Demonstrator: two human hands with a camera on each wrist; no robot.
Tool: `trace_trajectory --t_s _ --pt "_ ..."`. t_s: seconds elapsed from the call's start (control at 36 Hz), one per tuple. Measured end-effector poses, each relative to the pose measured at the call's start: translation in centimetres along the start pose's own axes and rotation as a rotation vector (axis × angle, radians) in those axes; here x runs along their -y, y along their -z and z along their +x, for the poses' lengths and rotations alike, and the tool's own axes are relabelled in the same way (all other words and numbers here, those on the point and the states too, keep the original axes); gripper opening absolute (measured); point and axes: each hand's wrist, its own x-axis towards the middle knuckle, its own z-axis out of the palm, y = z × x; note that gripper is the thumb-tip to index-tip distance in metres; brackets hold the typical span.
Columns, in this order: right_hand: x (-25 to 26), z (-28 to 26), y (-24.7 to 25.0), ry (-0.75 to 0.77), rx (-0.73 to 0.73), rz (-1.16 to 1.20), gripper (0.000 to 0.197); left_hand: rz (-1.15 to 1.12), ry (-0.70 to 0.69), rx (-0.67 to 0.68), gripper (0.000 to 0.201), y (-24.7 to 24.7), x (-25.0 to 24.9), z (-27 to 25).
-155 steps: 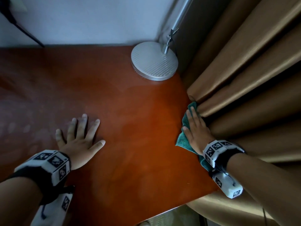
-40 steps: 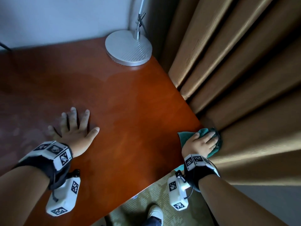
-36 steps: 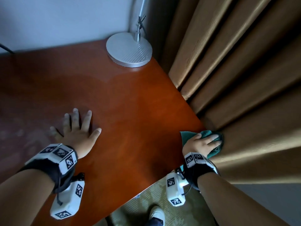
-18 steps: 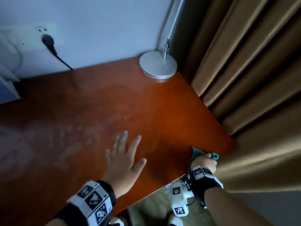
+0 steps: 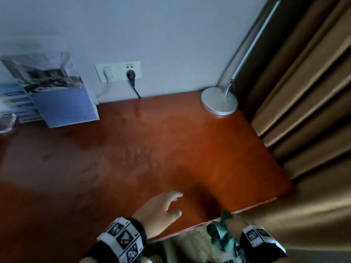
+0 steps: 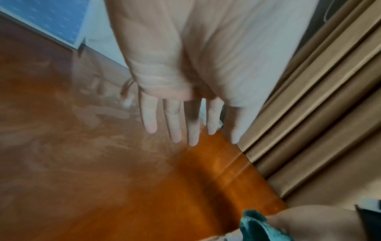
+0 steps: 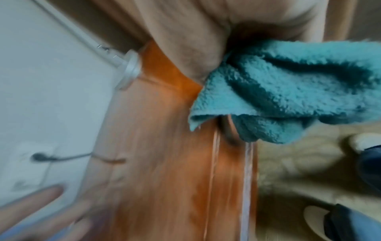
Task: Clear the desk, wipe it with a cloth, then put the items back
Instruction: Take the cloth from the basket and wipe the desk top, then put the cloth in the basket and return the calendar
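**Wiping about done**

The right hand [image 5: 232,223] grips the bunched cloth [image 7: 288,91] just off the table's [image 5: 190,145] near edge, by the right corner; the left hand [image 5: 159,209] is over the table, fingers loose, empty; next, likely, drop the cloth and start putting things back.

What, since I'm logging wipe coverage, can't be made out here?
Head view: right hand motion-blurred beyond the desk edge; brochure stand cut by the left edge.
Right wrist view: its fingers buried in the cloth.
Left wrist view: blur hides whether the left hand touches the desk.
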Motion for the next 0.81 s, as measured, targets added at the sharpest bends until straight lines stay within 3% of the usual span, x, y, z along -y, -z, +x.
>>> trace_trajectory --t_s 0.06,0.11,0.19,0.28,0.36,0.5,0.67,0.75,0.81 --pt "1.9 -1.6 -0.6 0.089 0.087 -0.1 0.006 -0.018 0.027 0.019 0.057 0.3 0.5 -0.7" --pt "4.3 -3.6 -1.1 0.22 0.157 -0.137 0.016 -0.063 0.059 0.053 0.065 0.5 0.8 -1.4" --pt "7.9 -6.9 -1.8 0.467 0.215 -0.087 0.016 -0.155 0.075 0.087 0.074 0.5 0.6 -2.4" --pt "10.9 -9.2 -2.4 0.74 0.28 -0.114 0.023 -0.249 0.05 0.047 0.078 0.1 0.9 -3.2" --pt "13.6 -11.8 -3.2 0.885 0.378 -0.087 0.03 -0.397 0.078 -0.105 0.075 -0.2 1.6 -4.5" --pt "16.4 -14.6 -5.3 1.074 0.464 -0.1 0.029 -0.564 0.154 -0.449 0.032 0.4 3.4 -7.5" --pt "19.3 -17.6 -8.4 1.24 0.479 -0.151 0.036 -0.585 0.231 -0.689 0.024 2.4 5.9 -11.9" --pt "21.1 -19.0 -10.4 1.296 0.461 -0.196 0.029 -0.591 0.286 -0.776 0.013 3.3 7.7 -14.1" --pt "22.3 -20.0 -12.2 1.321 0.443 -0.186 0.011 -0.584 0.319 -0.81 0.012 4.2 9.3 -15.9"
